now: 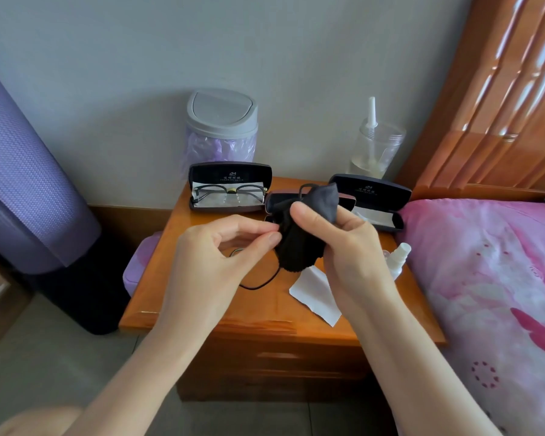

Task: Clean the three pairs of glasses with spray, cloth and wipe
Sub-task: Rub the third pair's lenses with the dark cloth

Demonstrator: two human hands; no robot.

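Observation:
Above the wooden nightstand (202,306), my right hand (343,243) grips a black cloth (302,237) wrapped around a pair of black glasses (306,187). My left hand (221,247) pinches the glasses' frame at the cloth's left edge; one temple arm (261,284) hangs down below. A second pair of glasses (230,193) lies in an open black case (230,174) at the back left. Another open case (375,199) at the back right holds a white cloth. A small spray bottle (398,259) lies by my right wrist. A white wipe (315,294) lies on the nightstand.
A grey swing-lid bin (222,121) with a purple liner and a clear jar (375,149) stand at the back. A third case (280,199) lies partly hidden behind the cloth. A pink bed (491,278) is on the right, a purple box (136,269) on the left.

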